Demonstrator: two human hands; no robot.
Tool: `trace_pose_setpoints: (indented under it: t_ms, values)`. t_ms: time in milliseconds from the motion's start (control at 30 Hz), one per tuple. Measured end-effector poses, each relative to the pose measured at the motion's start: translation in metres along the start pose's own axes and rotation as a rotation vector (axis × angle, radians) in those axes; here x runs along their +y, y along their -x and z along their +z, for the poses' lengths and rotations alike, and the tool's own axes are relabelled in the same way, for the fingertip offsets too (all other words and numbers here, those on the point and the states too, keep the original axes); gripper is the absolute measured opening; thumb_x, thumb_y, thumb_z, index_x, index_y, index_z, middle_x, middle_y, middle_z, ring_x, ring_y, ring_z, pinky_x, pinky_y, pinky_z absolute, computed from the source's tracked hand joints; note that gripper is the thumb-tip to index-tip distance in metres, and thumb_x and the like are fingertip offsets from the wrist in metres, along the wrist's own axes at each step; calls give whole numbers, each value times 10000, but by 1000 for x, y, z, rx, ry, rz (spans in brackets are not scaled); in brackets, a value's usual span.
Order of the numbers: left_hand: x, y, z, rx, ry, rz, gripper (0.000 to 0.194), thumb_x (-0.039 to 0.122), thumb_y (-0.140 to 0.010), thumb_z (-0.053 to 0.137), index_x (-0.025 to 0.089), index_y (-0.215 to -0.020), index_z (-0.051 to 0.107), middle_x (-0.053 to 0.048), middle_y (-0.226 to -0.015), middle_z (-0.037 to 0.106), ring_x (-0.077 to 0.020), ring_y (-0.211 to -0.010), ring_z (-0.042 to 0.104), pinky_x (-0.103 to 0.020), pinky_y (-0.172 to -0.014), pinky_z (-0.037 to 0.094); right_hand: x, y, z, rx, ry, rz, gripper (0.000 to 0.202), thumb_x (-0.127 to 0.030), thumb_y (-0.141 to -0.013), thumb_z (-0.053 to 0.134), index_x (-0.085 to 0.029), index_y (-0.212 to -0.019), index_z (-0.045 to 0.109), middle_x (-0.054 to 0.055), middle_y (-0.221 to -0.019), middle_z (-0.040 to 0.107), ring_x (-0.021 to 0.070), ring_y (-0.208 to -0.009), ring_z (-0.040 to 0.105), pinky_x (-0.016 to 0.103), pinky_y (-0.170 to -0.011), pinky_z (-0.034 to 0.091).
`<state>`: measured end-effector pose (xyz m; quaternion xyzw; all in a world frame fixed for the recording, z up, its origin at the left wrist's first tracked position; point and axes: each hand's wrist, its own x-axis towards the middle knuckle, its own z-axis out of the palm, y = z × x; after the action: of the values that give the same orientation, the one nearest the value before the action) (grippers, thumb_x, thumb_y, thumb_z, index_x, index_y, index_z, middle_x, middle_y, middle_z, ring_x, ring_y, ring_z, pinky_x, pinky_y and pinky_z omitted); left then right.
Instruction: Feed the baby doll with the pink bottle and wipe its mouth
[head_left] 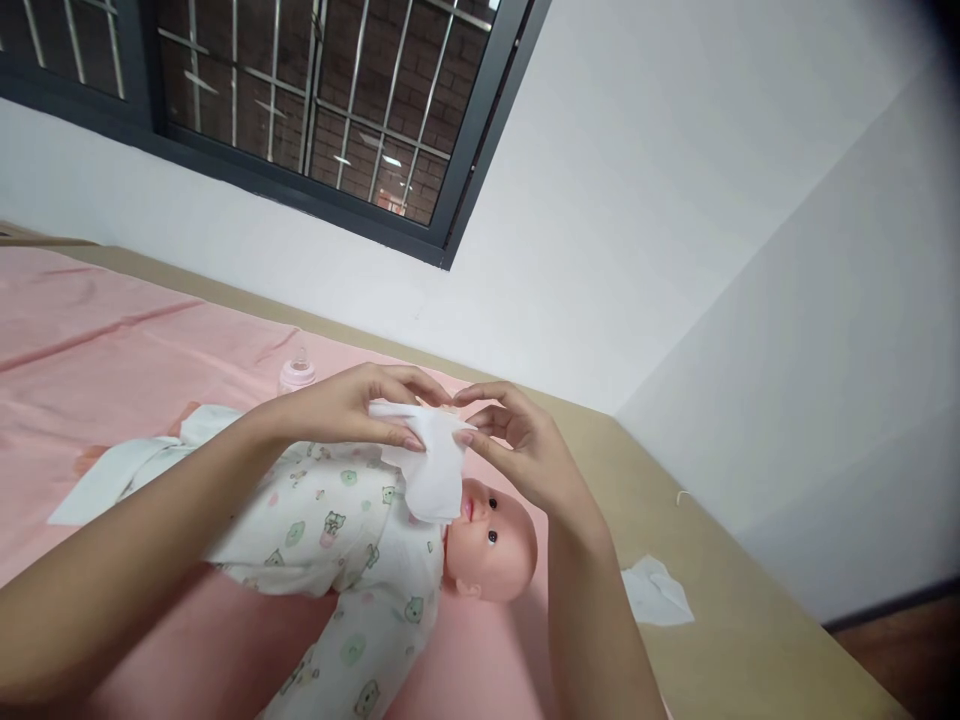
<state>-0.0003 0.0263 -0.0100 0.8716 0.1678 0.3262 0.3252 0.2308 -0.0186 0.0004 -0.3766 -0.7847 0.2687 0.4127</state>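
A baby doll (pixel 501 560) lies on its back on a pink sheet (pixel 480 660), its head toward the right. It wears a white outfit (pixel 315 520) printed with small bears. Above its chest and chin, a white tissue (pixel 435 475) hangs between my two hands. My left hand (pixel 367 405) pinches the tissue's left part between thumb and fingers. At the upper right corner, my right hand (pixel 517 440) grips it with the thumb, fingers curved. The doll's far arm is mostly hidden behind my hands and the tissue.
A baby bottle (pixel 297 375) with a pink collar stands beyond my left wrist. Another crumpled white tissue (pixel 657 592) lies on the tan surface (pixel 720 560) at the right. A white wall (pixel 600 200) and a barred window (pixel 315 110) rise behind the bed.
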Motion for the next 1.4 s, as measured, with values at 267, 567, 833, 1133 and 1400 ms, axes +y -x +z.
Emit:
trace_pose_setpoints:
  t_ms: [267,567,833,1133,1400]
  values:
    - [2,2,-2,79,88,-79,217,369,-775,696,229,-932,746,-56,-1245,636,-268,-1195,543,-401,-989,449,16,-9,-12,123,-75,68,290,-361,-787,690,-254,-1039,596,45,-1183,604,141,-829,634,333,-830,544]
    - [2,3,0,4,174,-211,256,404,-750,707,170,-849,737,-46,-839,707,-206,-799,647,-276,-652,496,98,-26,-29,205,-199,280,345,-414,-708,726,-196,-962,644,63,-1098,633,157,-805,648,381,-879,518]
    - [-8,-13,39,15,316,-365,311,433,-695,730,143,-751,633,-2,-706,585,-141,-643,549,-225,-546,393,190,-15,-19,229,-365,565,270,-293,-645,765,-183,-861,647,45,-874,691,144,-715,650,333,-807,540]
    - [-6,-15,76,-98,-55,-388,196,345,-757,584,190,-656,518,32,-642,524,-156,-621,513,-248,-510,300,227,-5,-9,190,-402,666,187,-220,-682,728,-167,-838,640,63,-883,719,143,-765,675,294,-835,525]
    - [-5,-14,89,-100,-349,-325,230,315,-773,490,203,-614,366,-3,-637,533,-212,-694,528,-310,-634,351,237,-5,-8,179,-418,655,147,-210,-681,700,-164,-811,648,43,-866,718,129,-772,670,262,-824,520]
